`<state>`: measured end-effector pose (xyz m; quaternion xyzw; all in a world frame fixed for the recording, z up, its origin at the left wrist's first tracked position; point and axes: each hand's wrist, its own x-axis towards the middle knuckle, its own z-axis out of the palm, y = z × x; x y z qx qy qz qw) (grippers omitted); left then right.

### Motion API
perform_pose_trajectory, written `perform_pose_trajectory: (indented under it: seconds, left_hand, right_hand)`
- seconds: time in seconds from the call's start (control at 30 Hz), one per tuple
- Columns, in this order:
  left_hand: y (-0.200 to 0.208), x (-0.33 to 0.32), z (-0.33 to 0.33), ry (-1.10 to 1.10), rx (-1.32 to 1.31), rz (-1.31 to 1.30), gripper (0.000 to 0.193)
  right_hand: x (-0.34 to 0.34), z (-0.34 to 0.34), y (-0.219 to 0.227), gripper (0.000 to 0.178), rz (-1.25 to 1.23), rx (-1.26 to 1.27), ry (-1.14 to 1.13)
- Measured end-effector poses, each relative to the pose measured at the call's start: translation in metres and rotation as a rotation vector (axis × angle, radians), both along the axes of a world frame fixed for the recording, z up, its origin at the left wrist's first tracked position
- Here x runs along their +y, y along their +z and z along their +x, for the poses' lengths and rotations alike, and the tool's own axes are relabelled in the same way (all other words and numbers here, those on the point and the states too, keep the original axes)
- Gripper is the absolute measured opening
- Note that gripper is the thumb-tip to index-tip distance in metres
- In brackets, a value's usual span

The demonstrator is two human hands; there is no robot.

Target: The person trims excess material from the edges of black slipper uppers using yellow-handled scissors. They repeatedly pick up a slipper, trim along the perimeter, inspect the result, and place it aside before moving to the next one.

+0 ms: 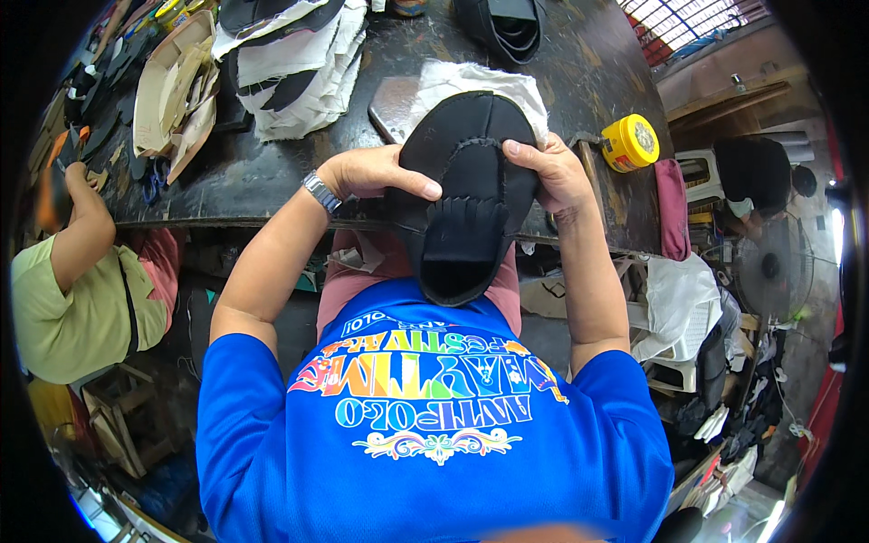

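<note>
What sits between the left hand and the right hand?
In the head view, a black shoe upper, held at its sides by the left hand and the right hand.

Several lines of multicoloured upside-down lettering (412,376) across the blue shirt (425,498) front.

Upper (466,176): black, with puckered stitching, held in both hands across the near edge of the table (593,63). Left hand (373,172) grips the upper's left side, thumb flat on its face; right hand (554,174) grips its right side, thumb likewise. White cloth (439,88) lies just beyond the upper. Yellow tub (629,143) is to its right, cloth stack (317,86) beyond it leftward. Co-worker (86,303) is well apart, left of the upper.
</note>
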<state>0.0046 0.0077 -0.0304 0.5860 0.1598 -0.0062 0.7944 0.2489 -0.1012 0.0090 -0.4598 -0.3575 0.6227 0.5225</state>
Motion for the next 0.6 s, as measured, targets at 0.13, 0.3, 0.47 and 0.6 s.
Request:
perform_pose_trajectory:
  seconds: [0.13,0.3,0.47,0.6]
  left_hand:
    - [0.019,-0.005,0.004,0.209,-0.195,0.223,0.078]
    - [0.019,-0.003,0.018,0.460,-0.307,0.361,0.047]
    - [-0.009,0.015,0.023,0.486,0.018,0.426,0.043]
    - [-0.022,0.020,0.020,0.430,-0.011,0.324,0.047]
  right_hand:
    - [0.002,0.005,0.006,0.037,0.060,0.003,-0.041]
    - [0.011,0.003,-0.011,0.034,0.135,-0.105,-0.084]
    - [0.037,-0.003,-0.053,0.040,0.201,-0.419,-0.124]
    - [0.048,0.009,-0.066,0.046,0.159,-0.474,-0.074]
